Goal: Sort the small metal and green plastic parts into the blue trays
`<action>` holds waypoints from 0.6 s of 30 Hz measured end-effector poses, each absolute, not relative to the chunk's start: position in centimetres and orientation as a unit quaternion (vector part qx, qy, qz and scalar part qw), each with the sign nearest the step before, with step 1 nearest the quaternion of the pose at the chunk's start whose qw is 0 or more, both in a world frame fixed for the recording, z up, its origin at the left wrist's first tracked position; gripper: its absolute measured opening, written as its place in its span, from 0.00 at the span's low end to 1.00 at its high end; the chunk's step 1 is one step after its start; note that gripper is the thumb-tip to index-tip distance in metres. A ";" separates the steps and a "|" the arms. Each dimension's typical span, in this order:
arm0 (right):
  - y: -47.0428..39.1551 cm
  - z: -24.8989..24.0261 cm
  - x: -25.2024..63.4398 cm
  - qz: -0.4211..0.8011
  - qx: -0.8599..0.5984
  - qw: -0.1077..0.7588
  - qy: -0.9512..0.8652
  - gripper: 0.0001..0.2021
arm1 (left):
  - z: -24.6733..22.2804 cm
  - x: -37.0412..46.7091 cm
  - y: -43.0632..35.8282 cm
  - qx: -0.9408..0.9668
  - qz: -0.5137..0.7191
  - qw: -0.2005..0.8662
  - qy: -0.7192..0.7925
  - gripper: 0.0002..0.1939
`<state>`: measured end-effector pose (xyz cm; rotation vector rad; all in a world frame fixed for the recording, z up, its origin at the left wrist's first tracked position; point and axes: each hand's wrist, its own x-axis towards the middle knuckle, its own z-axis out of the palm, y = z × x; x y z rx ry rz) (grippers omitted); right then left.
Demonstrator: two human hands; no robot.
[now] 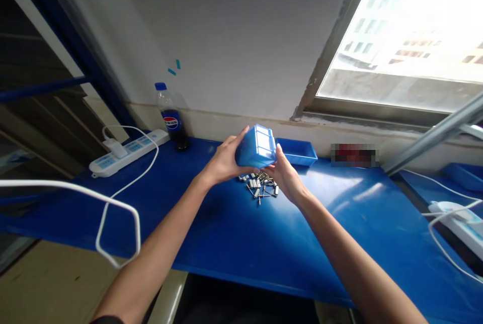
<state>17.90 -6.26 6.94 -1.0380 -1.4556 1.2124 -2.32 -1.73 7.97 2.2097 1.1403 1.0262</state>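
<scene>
Between my two hands a small blue plastic bin (256,147) is held tilted above the table, its outer side and ribbed base facing me. My left hand (225,159) is closed round its left side, thumb on top. My right hand (284,175) grips its right lower edge. Just below lies a loose heap of small metal parts (257,183), pale blocks and thin brass-coloured pins, partly hidden by my right hand. A second blue bin (300,152) stands behind, close to the wall; the inside of the held bin is hidden.
On the blue table (241,238), a cola bottle (171,117) and a white power strip (130,153) stand at the back left. A white cable (113,198) loops at the left. A blurred-out dark red object (354,155) lies under the window; another power strip (458,221) is far right.
</scene>
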 end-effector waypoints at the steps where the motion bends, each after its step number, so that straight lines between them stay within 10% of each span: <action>1: -6.4 6.5 18.1 0.502 -0.428 0.482 -0.577 0.39 | 8.3 -1.9 -1.6 0.818 0.334 0.205 0.420 0.62; 18: -5.6 0.2 24.0 0.270 -0.636 0.488 -0.534 0.33 | 5.6 1.5 0.4 0.858 0.270 0.159 0.407 0.58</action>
